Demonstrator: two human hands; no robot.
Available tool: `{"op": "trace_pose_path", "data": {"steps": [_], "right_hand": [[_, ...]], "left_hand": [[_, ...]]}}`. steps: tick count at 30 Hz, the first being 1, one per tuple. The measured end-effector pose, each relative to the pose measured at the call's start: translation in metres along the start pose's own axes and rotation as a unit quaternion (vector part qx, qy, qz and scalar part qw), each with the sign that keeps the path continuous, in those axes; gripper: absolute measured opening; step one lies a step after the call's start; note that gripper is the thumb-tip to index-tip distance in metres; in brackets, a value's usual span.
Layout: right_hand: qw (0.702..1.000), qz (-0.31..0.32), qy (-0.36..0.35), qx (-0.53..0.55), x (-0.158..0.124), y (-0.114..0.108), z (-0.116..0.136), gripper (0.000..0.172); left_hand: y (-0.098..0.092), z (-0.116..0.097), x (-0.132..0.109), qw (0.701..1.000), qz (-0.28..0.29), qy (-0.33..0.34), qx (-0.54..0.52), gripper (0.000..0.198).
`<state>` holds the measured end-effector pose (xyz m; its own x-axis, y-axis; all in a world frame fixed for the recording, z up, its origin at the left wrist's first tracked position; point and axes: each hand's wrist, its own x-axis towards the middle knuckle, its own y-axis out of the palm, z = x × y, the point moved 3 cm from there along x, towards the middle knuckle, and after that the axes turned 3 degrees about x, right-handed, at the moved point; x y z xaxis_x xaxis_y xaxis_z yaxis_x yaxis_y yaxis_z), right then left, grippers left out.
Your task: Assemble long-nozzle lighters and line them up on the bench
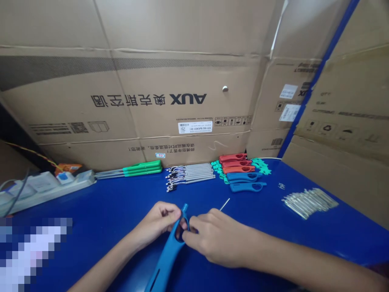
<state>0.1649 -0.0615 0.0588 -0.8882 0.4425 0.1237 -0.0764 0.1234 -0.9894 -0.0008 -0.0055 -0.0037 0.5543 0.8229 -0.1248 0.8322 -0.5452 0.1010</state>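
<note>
A blue plastic lighter body (168,257) with an oval opening slants from the bottom edge up to the middle of the view. My left hand (162,221) is closed on its upper end, thumb near the tip. At the right side of the opening, the fingers of my right hand (212,237) are bent and pressed together against the blue body; any small part between them is hidden. Just behind my right hand a thin metal rod (225,204) sticks up or lies on the blue table (121,219).
Along the back lie green lighters (142,168), metal tubes with wires (199,172), red casings (232,158), blue casings (247,186) and small green pieces (261,166). Bagged metal parts (310,202) lie right, a power strip (45,188) left. Cardboard (152,81) walls the back.
</note>
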Motion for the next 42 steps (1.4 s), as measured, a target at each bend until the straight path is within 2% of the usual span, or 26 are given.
{"op": "trace_pose_path", "data": {"steps": [3,6,10,12,15,19,25,35,42], "right_hand": [[0.999,0.005,0.032,0.003,-0.010,-0.004,-0.003,0.015],[0.987,0.012,0.156,0.018,-0.039,-0.014,-0.025,0.019],[0.933,-0.001,0.361,-0.002,-0.098,-0.020,-0.076,0.026],[0.906,0.003,0.423,-0.005,-0.126,-0.016,-0.100,0.028],[0.877,0.013,0.480,0.013,-0.154,-0.005,-0.126,0.029],[0.865,0.013,0.500,0.028,-0.165,0.011,-0.144,0.029],[0.867,-0.002,0.496,0.054,-0.158,0.025,-0.155,0.029],[0.864,0.018,0.501,0.050,-0.155,0.035,-0.162,0.030],[0.862,0.026,0.505,0.042,-0.153,0.033,-0.161,0.032]], "left_hand": [[-0.001,0.000,0.001,0.999,-0.044,-0.009,-0.027,0.050],[-0.003,-0.004,0.002,0.996,-0.078,-0.012,-0.043,0.050],[-0.002,-0.006,0.003,0.997,-0.066,-0.010,-0.033,0.046],[0.000,-0.004,0.003,0.998,-0.054,-0.011,-0.015,0.044],[0.000,0.000,0.003,0.999,-0.040,-0.010,0.007,0.043],[-0.003,0.005,0.005,0.999,-0.034,-0.009,0.014,0.042],[-0.005,0.006,0.006,0.999,-0.025,-0.011,0.018,0.043],[-0.006,0.007,0.008,1.000,-0.022,-0.017,0.015,0.043],[-0.007,0.008,0.008,0.999,-0.019,-0.020,0.019,0.044]]}}
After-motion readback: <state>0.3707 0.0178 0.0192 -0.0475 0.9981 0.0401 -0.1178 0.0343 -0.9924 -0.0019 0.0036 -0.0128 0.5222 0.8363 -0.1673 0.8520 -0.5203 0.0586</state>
